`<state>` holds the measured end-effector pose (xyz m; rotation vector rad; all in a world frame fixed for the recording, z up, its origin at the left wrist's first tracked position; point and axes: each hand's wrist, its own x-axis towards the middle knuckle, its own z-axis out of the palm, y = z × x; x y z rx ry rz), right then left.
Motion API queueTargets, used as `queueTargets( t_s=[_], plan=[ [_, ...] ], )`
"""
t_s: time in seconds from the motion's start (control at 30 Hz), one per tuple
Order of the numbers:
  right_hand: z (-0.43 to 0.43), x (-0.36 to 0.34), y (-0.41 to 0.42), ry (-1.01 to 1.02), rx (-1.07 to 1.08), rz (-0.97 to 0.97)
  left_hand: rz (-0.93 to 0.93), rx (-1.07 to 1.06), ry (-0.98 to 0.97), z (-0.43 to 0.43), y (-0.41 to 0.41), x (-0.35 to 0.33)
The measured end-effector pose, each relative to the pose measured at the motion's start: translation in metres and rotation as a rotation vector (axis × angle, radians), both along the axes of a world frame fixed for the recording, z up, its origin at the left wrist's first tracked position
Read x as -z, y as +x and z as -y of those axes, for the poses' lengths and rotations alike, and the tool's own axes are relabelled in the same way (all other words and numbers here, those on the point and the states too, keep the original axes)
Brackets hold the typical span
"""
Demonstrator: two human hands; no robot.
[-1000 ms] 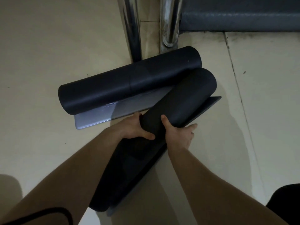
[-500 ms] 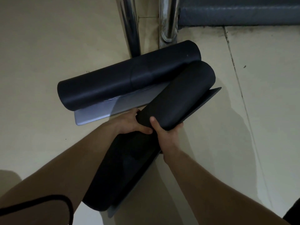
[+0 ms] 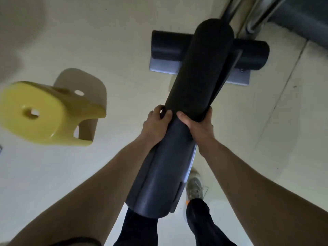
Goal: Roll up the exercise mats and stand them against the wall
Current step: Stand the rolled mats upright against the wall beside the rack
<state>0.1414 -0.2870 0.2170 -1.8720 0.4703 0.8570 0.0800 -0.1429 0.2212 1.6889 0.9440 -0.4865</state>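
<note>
We grip the rolled mat mid-length, left hand and right hand curled round it (edge loose), far end seemingly above the second mat.

Held mat looked matt black on the far half, smooth and rubbery; the near half was greyer with a faint sheen. Second mat had the same matt black outside, and its loose flap was smooth satin grey. Stool was glossy yellow moulded plastic. Tubes were polished metal. Floor was pale smooth tile, low gloss. Trousers were dark matt cloth.
</note>
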Motion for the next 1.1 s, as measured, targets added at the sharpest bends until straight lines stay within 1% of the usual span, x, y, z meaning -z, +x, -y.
queueTargets(
  t_s=[0.13, 0.23, 0.37, 0.43, 0.57, 0.7, 0.77, 0.87, 1.03, 1.1],
  plan=[
    [-0.068, -0.073, -0.054, 0.065, -0.217, -0.004, 0.046, -0.262, 0.045, -0.055, -0.082, -0.085],
    [-0.139, -0.115, -0.108, 0.088, -0.388, -0.004, 0.091, -0.497, 0.04, -0.109, -0.16, -0.136],
    [-0.251, -0.155, -0.195, 0.145, -0.594, 0.041, 0.148, -0.737, 0.011, -0.184, -0.279, -0.178],
    [-0.307, -0.165, -0.242, 0.125, -0.702, 0.048, 0.164, -0.829, 0.025, -0.222, -0.337, -0.186],
    [-0.401, -0.167, -0.338, 0.164, -0.84, 0.064, 0.187, -0.949, 0.047, -0.291, -0.445, -0.186],
    [-0.49, -0.151, -0.406, 0.127, -0.903, 0.07, 0.212, -1.084, 0.056, -0.367, -0.51, -0.172],
    [-0.539, -0.139, -0.426, 0.111, -0.909, 0.087, 0.227, -1.135, 0.059, -0.41, -0.527, -0.161],
    [-0.612, -0.121, -0.444, 0.172, -0.898, 0.052, 0.233, -1.22, 0.026, -0.483, -0.543, -0.143],
    [-0.73, -0.09, -0.463, 0.201, -0.933, 0.025, 0.103, -1.332, 0.075, -0.601, -0.56, -0.1],
    [-0.772, -0.075, -0.466, 0.18, -0.957, 0.051, 0.108, -1.304, 0.014, -0.645, -0.565, -0.088]
  ],
)
